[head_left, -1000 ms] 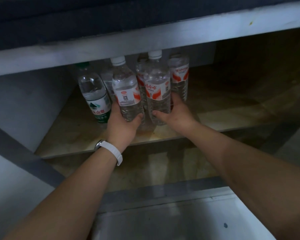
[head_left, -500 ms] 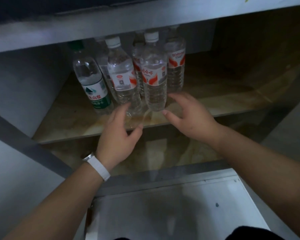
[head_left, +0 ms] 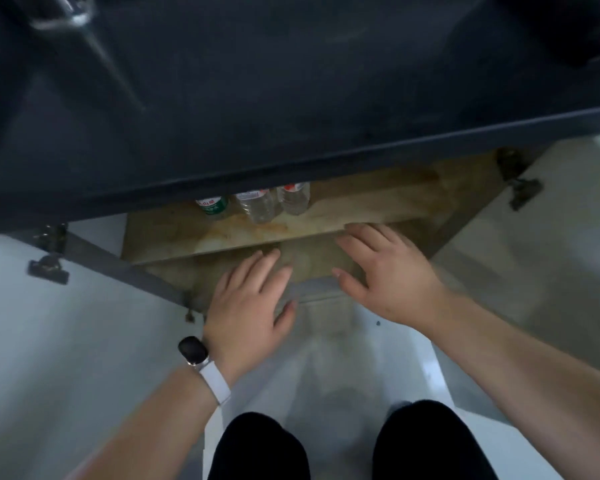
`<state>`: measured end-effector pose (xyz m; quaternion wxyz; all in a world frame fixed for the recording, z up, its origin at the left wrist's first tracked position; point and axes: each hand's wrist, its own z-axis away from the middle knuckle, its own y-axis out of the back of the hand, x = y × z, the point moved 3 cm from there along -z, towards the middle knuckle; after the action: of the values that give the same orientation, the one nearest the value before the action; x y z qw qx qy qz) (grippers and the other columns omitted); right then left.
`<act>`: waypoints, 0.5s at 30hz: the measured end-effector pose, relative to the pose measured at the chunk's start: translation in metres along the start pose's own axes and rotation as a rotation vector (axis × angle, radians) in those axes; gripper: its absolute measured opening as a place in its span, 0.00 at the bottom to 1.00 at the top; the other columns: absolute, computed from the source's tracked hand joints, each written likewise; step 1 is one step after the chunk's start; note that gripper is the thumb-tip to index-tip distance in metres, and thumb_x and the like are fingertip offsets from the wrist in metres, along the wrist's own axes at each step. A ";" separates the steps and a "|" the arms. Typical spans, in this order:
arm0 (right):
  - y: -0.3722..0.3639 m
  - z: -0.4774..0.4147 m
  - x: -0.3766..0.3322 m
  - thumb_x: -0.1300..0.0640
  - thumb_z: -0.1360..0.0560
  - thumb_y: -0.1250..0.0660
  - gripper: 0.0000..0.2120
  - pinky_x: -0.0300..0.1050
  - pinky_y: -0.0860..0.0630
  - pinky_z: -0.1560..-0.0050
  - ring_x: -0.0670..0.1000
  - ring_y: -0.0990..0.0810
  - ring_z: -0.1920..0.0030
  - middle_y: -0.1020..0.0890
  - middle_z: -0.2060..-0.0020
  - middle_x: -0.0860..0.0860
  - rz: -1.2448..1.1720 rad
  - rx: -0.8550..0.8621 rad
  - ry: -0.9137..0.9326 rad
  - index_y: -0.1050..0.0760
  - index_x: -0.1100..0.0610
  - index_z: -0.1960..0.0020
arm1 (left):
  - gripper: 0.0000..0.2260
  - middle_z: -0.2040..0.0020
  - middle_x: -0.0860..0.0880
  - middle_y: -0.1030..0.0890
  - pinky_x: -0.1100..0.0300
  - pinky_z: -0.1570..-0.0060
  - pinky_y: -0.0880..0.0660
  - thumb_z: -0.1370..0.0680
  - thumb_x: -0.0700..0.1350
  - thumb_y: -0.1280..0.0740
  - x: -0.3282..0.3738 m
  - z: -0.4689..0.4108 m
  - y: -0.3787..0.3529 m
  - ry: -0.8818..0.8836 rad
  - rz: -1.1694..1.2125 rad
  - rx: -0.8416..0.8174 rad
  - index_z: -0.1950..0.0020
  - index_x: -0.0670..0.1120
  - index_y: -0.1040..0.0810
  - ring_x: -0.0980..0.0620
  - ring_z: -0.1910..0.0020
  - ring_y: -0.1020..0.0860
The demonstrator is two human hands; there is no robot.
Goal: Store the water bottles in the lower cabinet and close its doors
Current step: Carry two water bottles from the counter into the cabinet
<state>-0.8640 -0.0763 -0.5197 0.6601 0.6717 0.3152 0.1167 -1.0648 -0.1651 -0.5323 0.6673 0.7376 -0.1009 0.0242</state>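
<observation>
**Findings.** Three clear plastic water bottles (head_left: 257,206) stand upright in a close row on the brown stained cabinet shelf (head_left: 194,237), set back from its front edge. Their upper parts are hidden by the overhanging dark tabletop (head_left: 291,98). The left hand (head_left: 253,299) and right hand (head_left: 385,275) hover before the opening, fingers straight and spread, holding nothing. Storage appears complete; closing is not yet done. The left white cabinet door (head_left: 49,358) and right white cabinet door (head_left: 561,244) both stand swung wide.

**Risks, as judged.**
- The person's dark-clad knees (head_left: 257,445) sit directly before the opening and may block either door's swing.
- A door pushed hard could jolt the cabinet and topple the closely grouped bottles.
- Fingers placed near a metal hinge (head_left: 47,268) could be pinched as the door shuts.

**Surface and room.** The shelf board shows pale blotches and staining, and a lower board lies beneath it. The pale glossy floor (head_left: 326,358) reflects light. Lighting is dim and the picture is slightly blurred. A white-strapped wristwatch (head_left: 205,365) sits on the left wrist.
</observation>
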 end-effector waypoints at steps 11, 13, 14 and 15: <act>0.199 0.052 -0.025 0.40 0.25 0.46 0.26 0.57 0.29 0.36 0.60 0.24 0.38 0.22 0.38 0.55 0.028 -0.154 -0.028 0.22 0.53 0.37 | 0.22 0.34 0.45 0.21 0.46 0.40 0.26 0.23 0.56 0.41 0.097 0.000 0.175 -0.073 -0.051 -0.091 0.35 0.47 0.21 0.42 0.33 0.26; 0.234 0.060 -0.024 0.40 0.26 0.44 0.25 0.56 0.29 0.36 0.60 0.24 0.39 0.21 0.39 0.55 0.050 -0.141 -0.010 0.22 0.53 0.38 | 0.21 0.34 0.46 0.21 0.45 0.39 0.26 0.22 0.56 0.41 0.115 -0.003 0.204 -0.071 -0.042 -0.069 0.35 0.48 0.21 0.42 0.33 0.25; 0.250 0.064 -0.022 0.41 0.26 0.43 0.25 0.55 0.29 0.36 0.60 0.23 0.40 0.21 0.39 0.54 0.065 -0.125 0.000 0.22 0.53 0.38 | 0.21 0.33 0.46 0.21 0.45 0.39 0.26 0.22 0.56 0.41 0.124 -0.005 0.217 -0.075 -0.040 -0.051 0.35 0.48 0.21 0.43 0.33 0.25; 0.265 0.068 -0.021 0.41 0.26 0.43 0.24 0.55 0.28 0.37 0.59 0.23 0.40 0.21 0.40 0.54 0.079 -0.112 0.007 0.22 0.52 0.38 | 0.21 0.33 0.46 0.21 0.45 0.39 0.26 0.22 0.56 0.41 0.134 -0.007 0.229 -0.086 -0.043 -0.033 0.35 0.48 0.20 0.43 0.33 0.26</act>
<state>-0.7694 -0.1250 -0.2665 0.6906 0.6453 0.2834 0.1625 -0.9747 -0.1946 -0.2844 0.6746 0.7290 -0.1141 -0.0235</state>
